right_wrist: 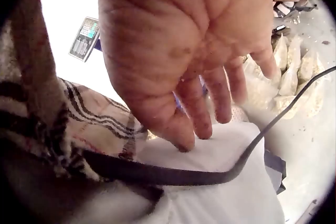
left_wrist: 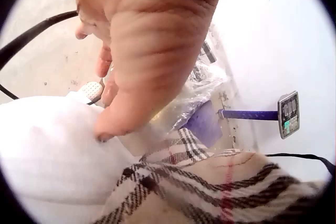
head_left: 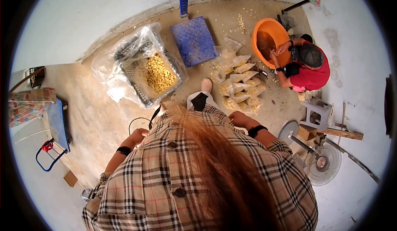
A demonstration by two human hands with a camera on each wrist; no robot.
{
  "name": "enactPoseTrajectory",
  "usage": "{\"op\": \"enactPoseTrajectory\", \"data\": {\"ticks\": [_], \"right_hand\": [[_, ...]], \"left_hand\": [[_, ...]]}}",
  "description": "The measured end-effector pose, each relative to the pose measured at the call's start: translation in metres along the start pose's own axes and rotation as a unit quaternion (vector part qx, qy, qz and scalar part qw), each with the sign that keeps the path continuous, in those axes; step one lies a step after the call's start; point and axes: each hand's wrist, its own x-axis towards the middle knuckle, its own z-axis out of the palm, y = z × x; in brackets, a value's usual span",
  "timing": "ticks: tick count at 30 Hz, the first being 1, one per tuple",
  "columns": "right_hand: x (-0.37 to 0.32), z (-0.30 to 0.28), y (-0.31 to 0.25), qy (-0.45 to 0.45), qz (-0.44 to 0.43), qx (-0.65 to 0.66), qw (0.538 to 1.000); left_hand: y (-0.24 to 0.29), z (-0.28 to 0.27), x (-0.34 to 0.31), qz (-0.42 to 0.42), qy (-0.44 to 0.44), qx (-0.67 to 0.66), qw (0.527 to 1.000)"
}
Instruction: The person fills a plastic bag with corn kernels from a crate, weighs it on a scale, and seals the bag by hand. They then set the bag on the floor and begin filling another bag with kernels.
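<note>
My left hand (head_left: 139, 136) hangs at my left side by the plaid shirt (head_left: 165, 177). In the left wrist view its fingers are loosely bent beside the white trousers (left_wrist: 52, 150), with nothing held. On the other side is my right hand (head_left: 239, 119), its palm and relaxed fingers bare in the right wrist view, close over the white trousers and a black strap (right_wrist: 173, 175). In front of my feet stands a black crate (head_left: 138, 88) lined with clear plastic, holding pale yellow pieces (head_left: 159, 73). Several filled clear bags (head_left: 242, 86) lie on the floor to the right of my shoe (head_left: 206, 85).
A blue platform scale (head_left: 193, 40) stands ahead. At the right, a person in red (head_left: 312, 71) reaches into an orange tub (head_left: 258, 28) of brownish liquid. A fan (head_left: 322, 162) and a grey stool (head_left: 316, 113) are at right, a blue trolley (head_left: 58, 123) at left.
</note>
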Motion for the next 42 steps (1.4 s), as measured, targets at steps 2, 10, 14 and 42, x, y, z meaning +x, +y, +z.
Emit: {"op": "enactPoseTrajectory", "data": {"ticks": [2,10,14,42], "right_hand": [[0.004,0.001,-0.003,0.007,0.006,0.004,1.000],[0.017,0.011,0.004,0.025,-0.030,-0.031,0.999],[0.024,0.012,0.009,0.018,-0.083,-0.125,0.988],[0.012,-0.045,-0.007,-0.173,-0.110,-0.326,0.923]], "left_hand": [[-0.016,0.001,0.013,0.035,0.023,0.029,0.999],[-0.016,0.023,0.025,0.041,0.019,0.078,0.996],[0.007,0.023,0.024,0.029,-0.020,0.148,0.988],[0.025,0.126,0.014,0.090,-0.226,0.158,0.957]]}}
